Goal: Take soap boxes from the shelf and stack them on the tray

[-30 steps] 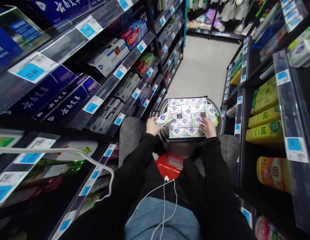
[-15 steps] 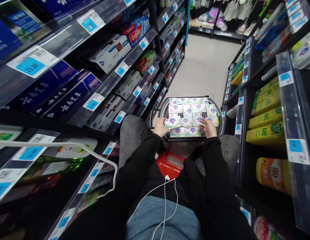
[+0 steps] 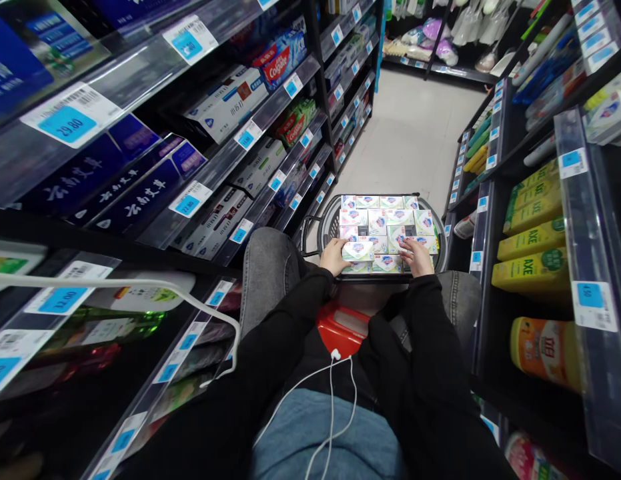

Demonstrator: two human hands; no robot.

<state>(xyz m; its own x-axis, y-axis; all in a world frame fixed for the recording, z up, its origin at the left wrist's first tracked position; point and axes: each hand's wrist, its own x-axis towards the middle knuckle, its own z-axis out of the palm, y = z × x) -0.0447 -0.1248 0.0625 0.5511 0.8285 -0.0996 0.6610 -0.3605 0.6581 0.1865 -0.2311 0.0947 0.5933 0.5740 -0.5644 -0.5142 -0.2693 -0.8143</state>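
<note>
My left hand [image 3: 334,258] is closed on the end of a white soap box [image 3: 359,251] with a blue-and-red logo and green trim. That box is held over the front left of a dark basket [image 3: 328,230] filled with similar soap boxes [image 3: 400,217]. My right hand [image 3: 417,259] lies at the basket's front right, fingers apart, with the fingertips against another soap box [image 3: 395,236]. Dark gaps show between some boxes in the upper layer. Whatever lies under my right palm is hidden.
Shelves of toothpaste boxes [image 3: 225,103] rise on the left. On the right shelf are yellow AXE packages [image 3: 530,267] and an orange-labelled tub [image 3: 546,350]. A red stool-like object [image 3: 340,337] sits between my legs. White cables [image 3: 331,400] hang across my lap.
My left hand has shifted right with its soap box, which now lies more level and further over the front row. My right hand stays in nearly the same place.
</note>
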